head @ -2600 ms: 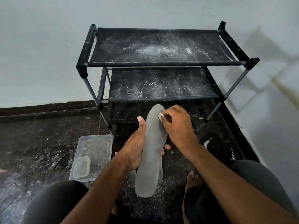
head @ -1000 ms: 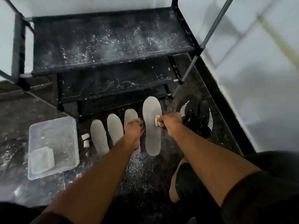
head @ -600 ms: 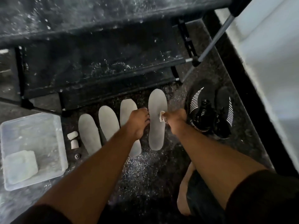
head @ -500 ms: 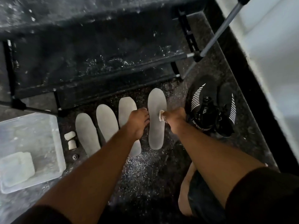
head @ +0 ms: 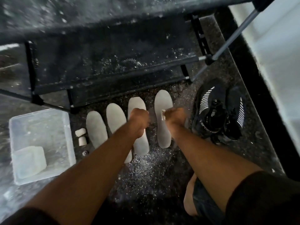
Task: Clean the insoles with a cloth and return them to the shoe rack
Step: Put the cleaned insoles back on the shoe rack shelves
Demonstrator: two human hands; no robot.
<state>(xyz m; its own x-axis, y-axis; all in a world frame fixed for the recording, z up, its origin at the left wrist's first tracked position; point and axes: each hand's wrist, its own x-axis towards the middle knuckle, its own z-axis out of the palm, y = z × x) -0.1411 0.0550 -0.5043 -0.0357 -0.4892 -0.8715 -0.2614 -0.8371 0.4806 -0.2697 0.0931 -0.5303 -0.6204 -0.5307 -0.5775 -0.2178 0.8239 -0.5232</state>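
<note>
Head view, looking down at a dark speckled floor (head: 259, 143).

Four grey insoles lie side by side on the floor in front of the black shoe rack (head: 113, 67), toes toward it: first insole (head: 95, 127) at far left, second insole (head: 115, 117), third insole (head: 140, 143), fourth insole (head: 163, 132) at far right.

Left hand (head: 139, 120): over the third insole, fingers curled under; whether they grip the insole cannot be told.

Right hand (head: 176, 116): at the right edge of the fourth insole, fingers pinching a small white cloth (head: 163, 114) against its surface.

Pair of black sneakers (head: 220, 111) with white stripes: on the floor just right of the fourth insole.

Clear plastic container (head: 68, 135): left of the insoles, holding a smaller clear lidded box (head: 29, 161).

Two small white rolled pieces (head: 80, 135): between container and first insole.

White powder (head: 146, 168): scattered on the floor and the rack shelves.
</note>
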